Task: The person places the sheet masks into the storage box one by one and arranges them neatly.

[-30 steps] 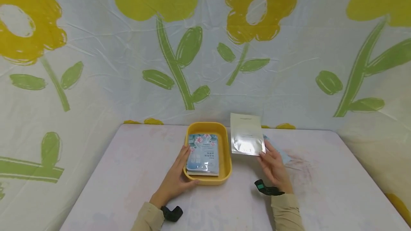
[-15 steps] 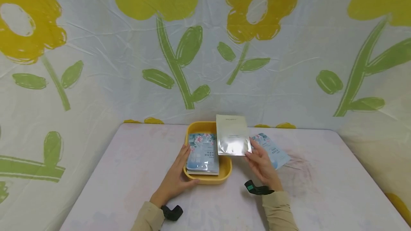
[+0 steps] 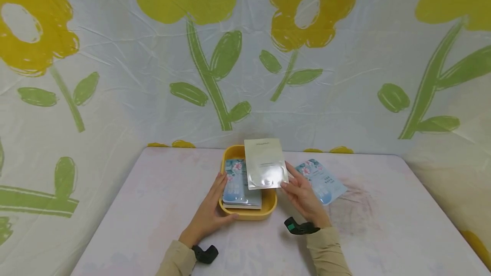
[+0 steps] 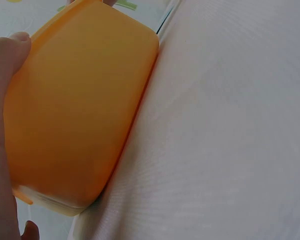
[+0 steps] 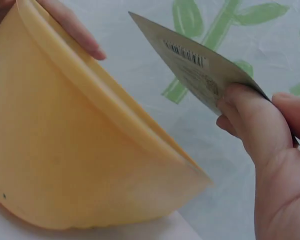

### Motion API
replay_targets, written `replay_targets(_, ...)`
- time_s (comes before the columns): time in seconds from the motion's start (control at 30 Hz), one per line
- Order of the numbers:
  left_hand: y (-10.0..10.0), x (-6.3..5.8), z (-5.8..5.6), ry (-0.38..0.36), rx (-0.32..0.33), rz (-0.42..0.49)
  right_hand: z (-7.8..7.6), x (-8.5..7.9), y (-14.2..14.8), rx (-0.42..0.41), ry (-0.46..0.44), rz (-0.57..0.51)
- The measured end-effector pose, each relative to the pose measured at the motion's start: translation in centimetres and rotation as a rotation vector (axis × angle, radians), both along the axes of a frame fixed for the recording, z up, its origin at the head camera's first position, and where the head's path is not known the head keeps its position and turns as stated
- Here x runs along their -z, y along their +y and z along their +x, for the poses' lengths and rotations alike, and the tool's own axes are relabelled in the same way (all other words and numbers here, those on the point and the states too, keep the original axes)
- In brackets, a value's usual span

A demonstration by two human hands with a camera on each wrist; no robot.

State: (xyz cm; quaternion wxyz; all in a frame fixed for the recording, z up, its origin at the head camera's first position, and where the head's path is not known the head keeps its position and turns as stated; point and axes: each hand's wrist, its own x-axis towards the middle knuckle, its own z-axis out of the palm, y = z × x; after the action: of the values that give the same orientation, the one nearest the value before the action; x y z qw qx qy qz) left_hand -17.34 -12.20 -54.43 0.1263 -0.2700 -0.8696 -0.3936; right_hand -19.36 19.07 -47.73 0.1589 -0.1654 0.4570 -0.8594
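Note:
My right hand [image 3: 307, 201] pinches a silvery face mask packet [image 3: 265, 163] by its lower right corner, thumb on the upper face. The packet hangs tilted over the right part of a yellow plastic bin [image 3: 270, 208]; its barcoded back shows in the right wrist view, apart from the rim. Inside the bin lies a stack of packets, with a blue floral face mask packet [image 3: 235, 191] on top, partly covered by the silvery one. My left hand [image 3: 207, 212] holds the bin at its left side, fingers over the rim and thumb at the near corner.
Another blue floral packet [image 3: 326, 186] lies slanted on the pale table [image 3: 153, 208], right of the bin and partly behind my right hand. A flower-printed cloth [image 3: 345, 97] hangs behind the table's back edge and at the sides.
My right hand has carried the silvery packet leftward, from beside the bin to above it. More of the blue packet on the table now shows. The left hand and bin stay put.

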Motion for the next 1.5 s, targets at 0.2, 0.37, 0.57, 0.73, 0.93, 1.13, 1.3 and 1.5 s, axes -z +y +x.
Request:
replay_targets(0.2,-0.1,-0.2,0.0,0.002,0.016,0.007,0.2,-0.8,-1.2,-0.013,-0.044,0.037)
replay_targets(0.37,-0.1,-0.2,0.0,0.001,0.024,0.002,0.4,-1.0,-2.1,-0.030,-0.025,0.090)
replay_targets(0.57,-0.1,-0.1,-0.1,0.019,0.036,0.011,0.5,-0.8,-2.9,-0.073,0.017,0.191)
replay_targets(0.73,-0.1,-0.2,0.0,0.023,0.042,0.016,0.5,-0.7,-3.5,-0.155,0.055,0.286)
replay_targets(0.93,-0.2,-0.2,-0.1,0.030,0.047,0.024,0.7,-0.9,-3.7,-0.266,0.053,0.341)
replay_targets(1.13,-0.2,-0.1,-0.1,0.039,0.050,0.026,0.7,-1.0,-3.6,-0.337,0.039,0.330)
replay_targets(1.3,-0.3,-0.2,-0.1,0.021,0.044,0.026,0.7,-1.1,-3.6,-0.327,0.053,0.288)
replay_targets(1.5,-0.2,-0.2,0.0,0.023,0.041,0.024,0.7,-1.2,-3.5,-0.357,0.039,0.274)
